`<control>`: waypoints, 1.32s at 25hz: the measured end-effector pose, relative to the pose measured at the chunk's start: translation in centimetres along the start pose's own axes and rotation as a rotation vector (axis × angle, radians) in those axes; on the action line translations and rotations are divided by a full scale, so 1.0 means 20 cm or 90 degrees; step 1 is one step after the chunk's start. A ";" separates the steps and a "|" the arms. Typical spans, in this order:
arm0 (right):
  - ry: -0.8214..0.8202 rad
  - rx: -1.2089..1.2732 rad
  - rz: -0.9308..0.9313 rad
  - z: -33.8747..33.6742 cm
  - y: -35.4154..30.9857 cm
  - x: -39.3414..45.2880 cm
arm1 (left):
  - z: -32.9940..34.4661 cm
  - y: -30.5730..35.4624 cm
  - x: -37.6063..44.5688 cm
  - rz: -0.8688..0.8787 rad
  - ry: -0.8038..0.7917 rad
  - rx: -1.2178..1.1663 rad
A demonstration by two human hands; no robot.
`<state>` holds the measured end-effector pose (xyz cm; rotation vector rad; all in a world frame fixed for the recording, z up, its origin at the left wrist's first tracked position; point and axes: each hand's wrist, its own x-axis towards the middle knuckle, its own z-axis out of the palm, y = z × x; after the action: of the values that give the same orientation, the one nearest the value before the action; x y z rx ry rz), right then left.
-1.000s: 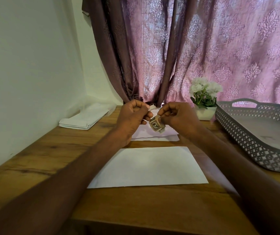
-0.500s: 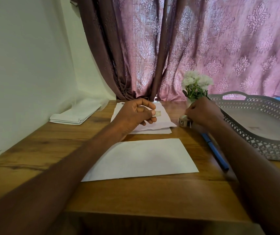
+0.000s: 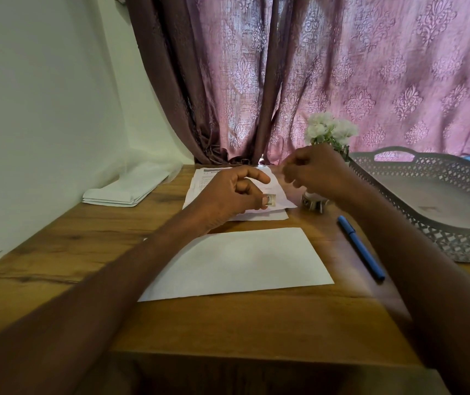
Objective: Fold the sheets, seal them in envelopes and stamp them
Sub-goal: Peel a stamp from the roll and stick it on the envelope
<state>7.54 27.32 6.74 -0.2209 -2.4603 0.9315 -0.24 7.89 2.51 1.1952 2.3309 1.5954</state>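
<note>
A white envelope (image 3: 236,263) lies flat on the wooden table (image 3: 91,252) in front of me. Behind it is a small stack of printed sheets (image 3: 259,215). My left hand (image 3: 228,195) hovers over that stack and pinches a small stamp (image 3: 270,200) between thumb and fingertips. My right hand (image 3: 313,172) is raised just to the right, fingers loosely curled and apart, with nothing visible in it. Below it the roll of stamps (image 3: 315,202) rests on the table.
A blue pen (image 3: 360,248) lies right of the envelope. A grey perforated tray (image 3: 456,240) fills the right side. White flowers in a pot (image 3: 330,132) stand behind my right hand. Folded white papers (image 3: 125,192) sit at the left by the wall; a curtain hangs behind.
Both hands were together on the stamp roll. The right hand carried the roll to the right, set it down and lifted off. The left hand kept one stamp.
</note>
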 end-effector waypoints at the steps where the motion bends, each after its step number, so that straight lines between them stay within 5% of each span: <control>1: -0.067 0.050 0.012 0.01 -0.03 -0.01 | 0.00 0.00 0.00 -0.002 0.007 0.007; 4: -0.179 0.095 0.005 0.01 -0.06 -0.05 | 0.00 0.00 0.01 -0.018 0.037 0.013; 14: -0.201 0.097 0.011 0.03 -0.04 -0.04 | 0.00 -0.01 0.02 -0.039 0.025 0.007; 24: -0.154 0.092 0.044 -0.06 0.03 -0.12 | 0.01 -0.04 0.01 -0.003 -0.110 0.088; 33: -0.267 0.024 0.043 -0.10 0.10 -0.22 | 0.02 -0.06 -0.03 0.046 -0.215 0.167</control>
<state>12.34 28.64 4.88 -0.1025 -2.8261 1.1493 -0.44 7.57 1.12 1.4810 2.3396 1.0228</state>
